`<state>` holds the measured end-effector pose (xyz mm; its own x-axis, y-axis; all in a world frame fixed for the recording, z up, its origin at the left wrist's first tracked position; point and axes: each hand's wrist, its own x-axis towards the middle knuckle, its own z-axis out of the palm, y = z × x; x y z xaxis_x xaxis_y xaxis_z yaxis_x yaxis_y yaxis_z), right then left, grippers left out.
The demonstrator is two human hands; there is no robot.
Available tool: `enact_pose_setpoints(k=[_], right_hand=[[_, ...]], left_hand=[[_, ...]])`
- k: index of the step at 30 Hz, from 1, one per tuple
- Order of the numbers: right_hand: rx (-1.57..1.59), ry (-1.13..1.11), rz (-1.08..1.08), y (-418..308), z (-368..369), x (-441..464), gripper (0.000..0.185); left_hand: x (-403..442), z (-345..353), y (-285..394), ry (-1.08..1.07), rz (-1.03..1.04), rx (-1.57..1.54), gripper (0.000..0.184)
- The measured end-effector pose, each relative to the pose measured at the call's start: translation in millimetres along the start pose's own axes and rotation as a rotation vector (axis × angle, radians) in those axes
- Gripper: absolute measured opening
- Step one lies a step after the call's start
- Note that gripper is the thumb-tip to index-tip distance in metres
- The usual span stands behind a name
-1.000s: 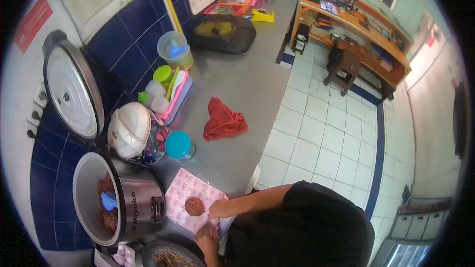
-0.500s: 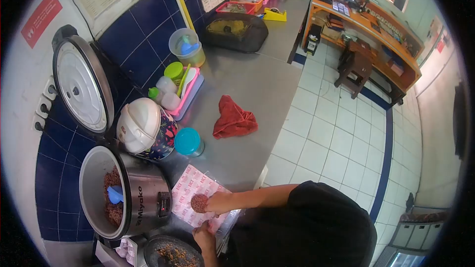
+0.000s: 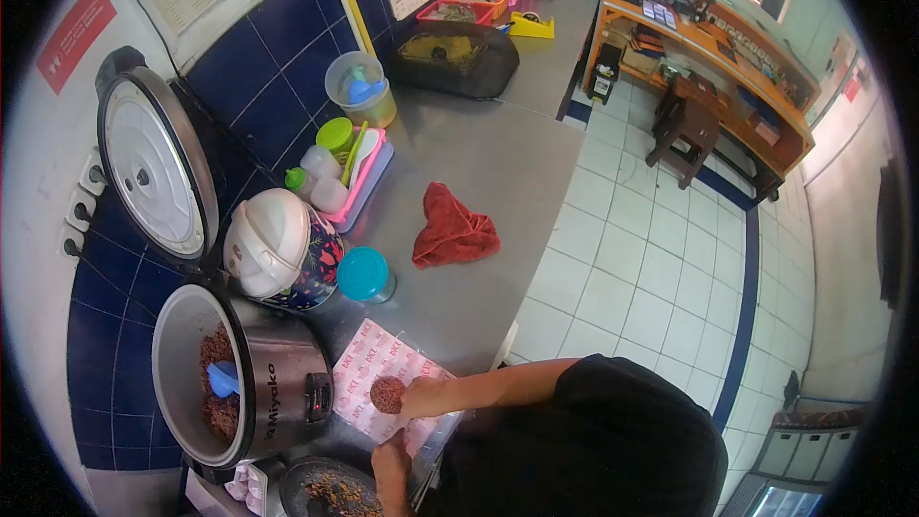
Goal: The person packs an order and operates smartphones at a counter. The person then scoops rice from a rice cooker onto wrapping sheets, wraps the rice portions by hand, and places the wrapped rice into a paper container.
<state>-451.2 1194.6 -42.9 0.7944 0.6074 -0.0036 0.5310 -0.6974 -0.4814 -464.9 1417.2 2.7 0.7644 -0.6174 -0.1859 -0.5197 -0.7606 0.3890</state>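
A small round mound of reddish-brown rice (image 3: 388, 394) lies on a printed pink-and-white food wrapping paper (image 3: 369, 354). My right hand (image 3: 428, 398) is over the paper just beside the mound, its fingers curled closed; what they hold, if anything, is hidden. At the near lower edge of the paper, my left hand (image 3: 392, 464) has its fingers closed on that edge. Left of the paper stands an open rice cooker (image 3: 287, 388) with more of the same rice inside and a blue scoop (image 3: 223, 378) stuck in it.
A stone mortar (image 3: 330, 488) with brownish bits sits below the cooker. Beyond the paper are a blue-lidded jar (image 3: 366, 275), a red cloth (image 3: 454, 228), a floral rice container (image 3: 311, 268) and a pink tray (image 3: 369, 177) of bottles. The steel counter's edge (image 3: 541, 273) runs along the right.
My right hand has drawn back slightly to the right from the rice mound. My left hand has shifted a little at the paper's edge. The mound stays in place.
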Motion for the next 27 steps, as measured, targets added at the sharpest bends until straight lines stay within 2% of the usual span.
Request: enact_pose_setpoints(k=[1, 5, 11, 15, 17, 21, 24, 26, 27], right_hand=[[0.043, -0.023, -0.007, 0.9, 0.2, 1.4, 0.010], [0.067, -0.116, -0.010, 0.0, -5.1, 6.5, 0.013], [0.161, -0.121, -0.025, -1.2, -19.1, 8.5, 0.014], [0.173, -0.102, -0.087, 7.9, -8.5, 16.7, 0.013], [0.183, -0.180, -0.085, 12.1, -8.8, 19.6, 0.014], [0.209, -0.232, -0.112, 13.5, -22.0, 19.8, 0.018], [0.178, -0.183, -0.022, 7.2, -38.2, 4.8, 0.020], [-0.015, -0.239, 0.037, 6.5, -41.5, -9.0, 0.022], [-0.069, -0.068, 0.068, 16.1, -22.2, -18.0, 0.022]], left_hand=[[-0.5, -2.0, -1.1, -0.066, -0.014, 0.074, 0.022], [0.0, -1.1, -13.8, -0.022, -0.057, -0.004, 0.024], [5.6, 0.2, -32.3, -0.045, -0.097, -0.068, 0.027], [9.3, -8.1, -30.4, -0.041, -0.044, -0.067, 0.023], [11.9, -16.0, -22.8, -0.048, -0.051, -0.039, 0.022], [11.6, -14.4, -23.3, 0.054, 0.027, -0.048, 0.019], [2.8, -0.8, -33.6, 0.067, 0.006, -0.032, 0.022], [-6.2, 3.5, -31.8, 0.071, -0.038, -0.033, 0.025], [-11.8, 3.4, -24.6, 0.098, -0.045, 0.003, 0.029]])
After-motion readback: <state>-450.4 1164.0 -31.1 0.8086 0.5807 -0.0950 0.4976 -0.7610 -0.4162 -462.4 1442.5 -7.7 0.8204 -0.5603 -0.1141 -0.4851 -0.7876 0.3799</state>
